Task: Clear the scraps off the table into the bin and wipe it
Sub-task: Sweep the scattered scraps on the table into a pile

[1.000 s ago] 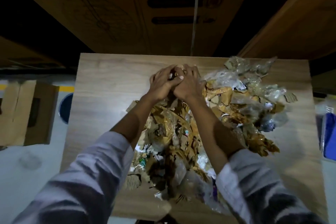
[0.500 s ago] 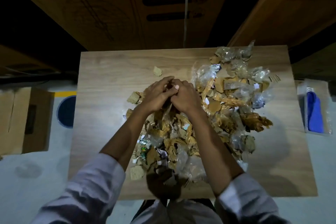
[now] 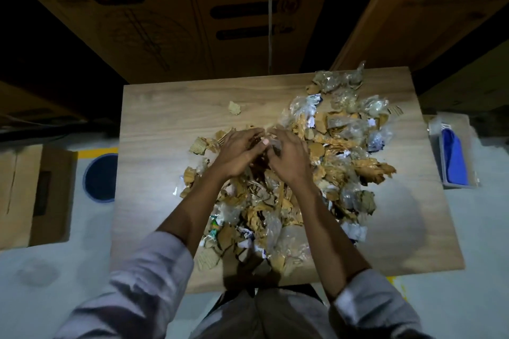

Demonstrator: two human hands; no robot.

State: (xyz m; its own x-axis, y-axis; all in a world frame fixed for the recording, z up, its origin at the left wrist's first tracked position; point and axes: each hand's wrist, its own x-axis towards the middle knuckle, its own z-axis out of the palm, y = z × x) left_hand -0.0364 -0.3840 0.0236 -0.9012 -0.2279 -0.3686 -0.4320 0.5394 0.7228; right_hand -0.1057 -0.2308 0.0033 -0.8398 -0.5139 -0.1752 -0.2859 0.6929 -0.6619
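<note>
Where they sit mid-frame, my left hand [image 3: 237, 155] and right hand [image 3: 290, 158] clench crinkled cardboard-and-plastic scraps [image 3: 344, 170]. Table [image 3: 165, 118]: flat, wood-grained.

A wood-grain desk [image 3: 154, 146] stands on a pale grey floor [image 3: 55, 278] in dim light. A yellow stripe [image 3: 97, 152] marks the floor at left, beside an open cardboard box [image 3: 33, 195]. Large printed cardboard [image 3: 165, 22] fills the top of the frame, with a wooden panel [image 3: 429, 8] at upper right and dark gaps between them.
</note>
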